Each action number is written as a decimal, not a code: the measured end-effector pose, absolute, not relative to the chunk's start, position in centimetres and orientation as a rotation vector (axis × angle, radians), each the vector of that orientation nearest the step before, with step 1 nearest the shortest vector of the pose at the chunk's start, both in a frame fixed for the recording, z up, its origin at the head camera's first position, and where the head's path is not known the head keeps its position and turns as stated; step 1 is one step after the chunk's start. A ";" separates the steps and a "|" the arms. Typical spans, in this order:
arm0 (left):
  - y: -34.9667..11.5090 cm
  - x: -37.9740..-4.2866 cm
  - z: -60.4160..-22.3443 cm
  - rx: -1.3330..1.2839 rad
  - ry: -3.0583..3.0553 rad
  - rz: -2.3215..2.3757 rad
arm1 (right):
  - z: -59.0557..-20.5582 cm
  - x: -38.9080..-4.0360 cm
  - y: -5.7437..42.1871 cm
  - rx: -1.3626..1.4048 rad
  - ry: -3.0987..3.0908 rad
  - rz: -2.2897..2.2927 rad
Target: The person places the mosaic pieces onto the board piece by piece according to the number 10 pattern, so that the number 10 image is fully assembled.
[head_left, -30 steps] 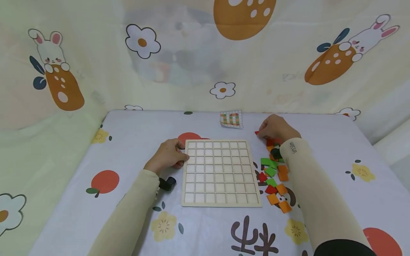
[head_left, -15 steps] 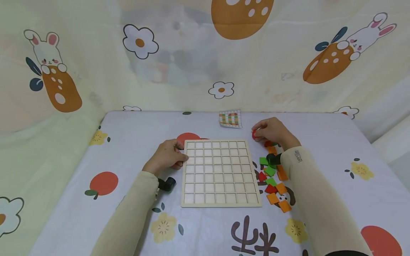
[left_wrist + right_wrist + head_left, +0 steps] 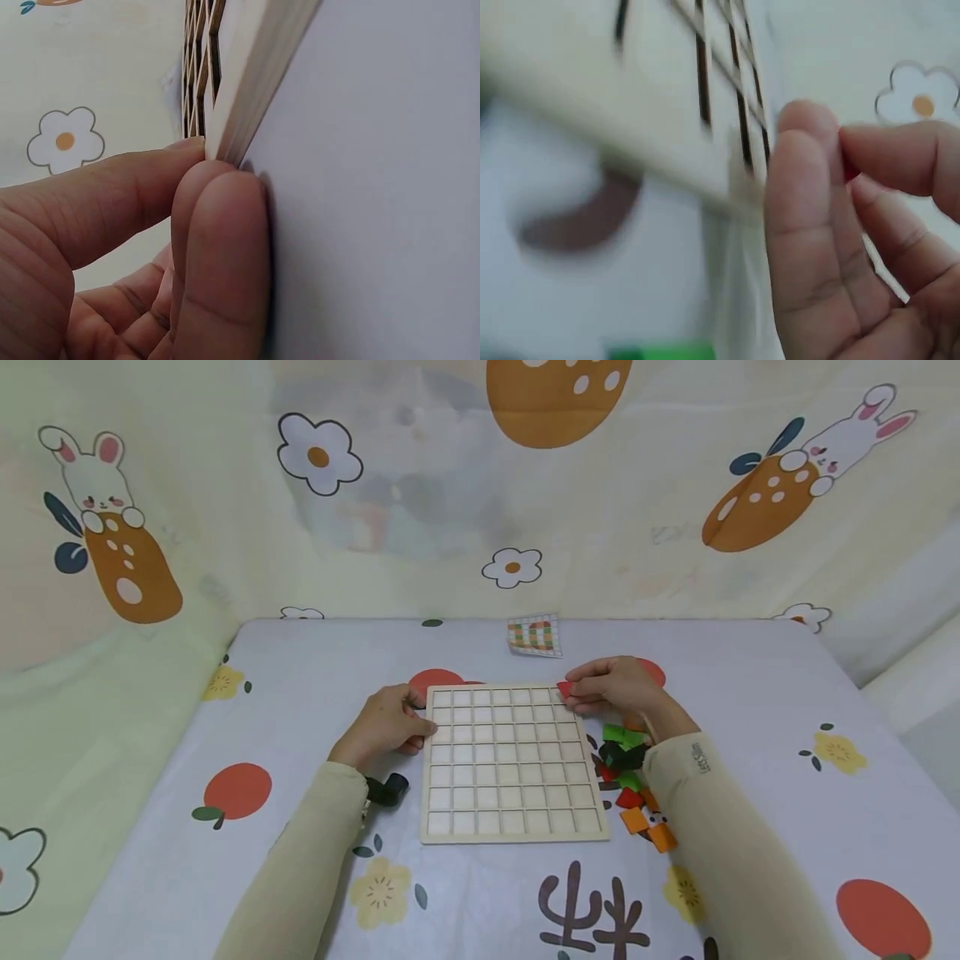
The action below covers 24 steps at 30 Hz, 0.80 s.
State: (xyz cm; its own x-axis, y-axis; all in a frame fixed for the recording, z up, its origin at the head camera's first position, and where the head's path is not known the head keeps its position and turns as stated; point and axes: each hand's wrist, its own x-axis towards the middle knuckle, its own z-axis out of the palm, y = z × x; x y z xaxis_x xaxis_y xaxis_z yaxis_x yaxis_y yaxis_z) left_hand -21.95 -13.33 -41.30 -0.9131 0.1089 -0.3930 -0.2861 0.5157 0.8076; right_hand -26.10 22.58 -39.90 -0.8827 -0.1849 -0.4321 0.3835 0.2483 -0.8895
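Observation:
A square wooden grid board [image 3: 510,752] with bare cells lies flat on the table. My left hand [image 3: 382,722] holds its left edge near the far corner. In the left wrist view, the thumb rests on top of the board's rim [image 3: 259,75] and the fingertips press its side. At the board's far right corner, my right hand [image 3: 617,685] pinches a small red tile [image 3: 564,690] between thumb and fingers, over the corner cell. From the right wrist, only a sliver of the red tile [image 3: 850,169] shows between the fingers.
Loose green tiles [image 3: 613,732], orange tiles [image 3: 633,819] and red tiles [image 3: 628,798] lie scattered right of the board, partly hidden by the right wrist. A small card with a coloured grid pattern [image 3: 534,635] lies behind the board. A printed curtain [image 3: 420,527] hangs behind the table.
My right hand has carried the red tile left and nearer, from beyond the loose tiles to the board's far right corner. The left hand keeps its hold on the board.

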 end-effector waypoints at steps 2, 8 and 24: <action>-13.4 -21.9 -41.3 -0.157 2.361 1.369 | -39.9 -25.6 21.8 0.213 2.030 -1.707; -13.3 -21.9 -41.4 -0.157 2.358 1.397 | -39.9 -24.3 20.1 0.235 1.965 -1.761; -13.5 -21.8 -41.1 -0.137 2.365 1.396 | -41.0 -23.1 18.1 0.342 2.232 -1.672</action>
